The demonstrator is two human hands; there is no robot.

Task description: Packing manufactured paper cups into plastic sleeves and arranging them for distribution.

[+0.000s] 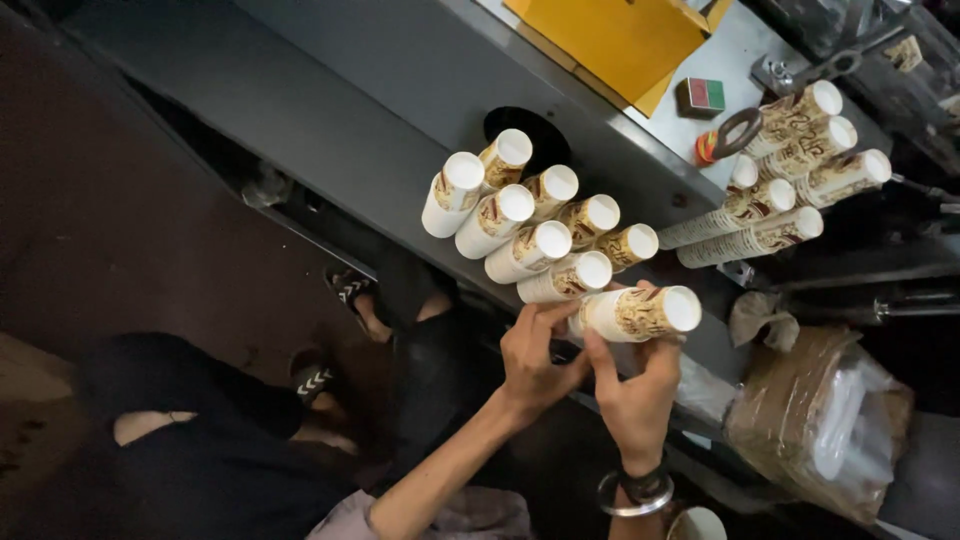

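Observation:
Both my hands hold one stack of printed paper cups at the near end of a row. My left hand grips its lower end from the left, fingers curled around it. My right hand, with a metal bangle and dark band at the wrist, wraps it from below. Several more upright cup stacks stand close together on the grey machine top, running up to the left. Farther right, another cluster of long cup stacks leans across the machine.
A round dark hole opens in the machine top behind the stacks. A yellow folder, a small red-green box and a tape roll lie beyond. A brown plastic-lined bag sits right. Another person's sandalled feet are below left.

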